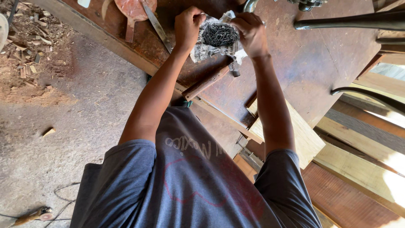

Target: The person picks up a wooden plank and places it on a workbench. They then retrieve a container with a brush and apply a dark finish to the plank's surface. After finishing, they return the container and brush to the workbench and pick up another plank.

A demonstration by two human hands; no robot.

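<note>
**Both hands working a paper packet of dark nails over the workbench**

Both arms are reaching straight out from the grey shirt point(190, 181), elbows nearly locked, wrists meeting above the bench. The left hand point(188, 23) is curling into a tight fist, knuckles up, fingers pinching the left edge of the paper packet point(211, 50). The right hand point(252, 31) is doing the same on the other side, fingers folded over and clamping the packet's right edge. Between the two fists the packet is being held open, and a heap of small dark nails point(218, 33) is sitting in its middle, black against crumpled newsprint that is grey-white with faint print. The packet is hanging just above the reddish-brown workbench point(312, 63), near its front edge.

Right below the packet, a hammer point(211, 80) with a wooden handle is lying slantwise on the bench, its metal head just beside the paper's lower corner. Off to the left, a long flat metal blade point(157, 26) is resting diagonally, just beside a round reddish paddle-shaped piece point(133, 10). To the right, pale wooden planks point(363, 164) are lying under the bench's edge, and a dark curved metal bar point(350, 21) is crossing the top corner. Wood scraps point(29, 38) are littering the dirt floor at far left.
</note>
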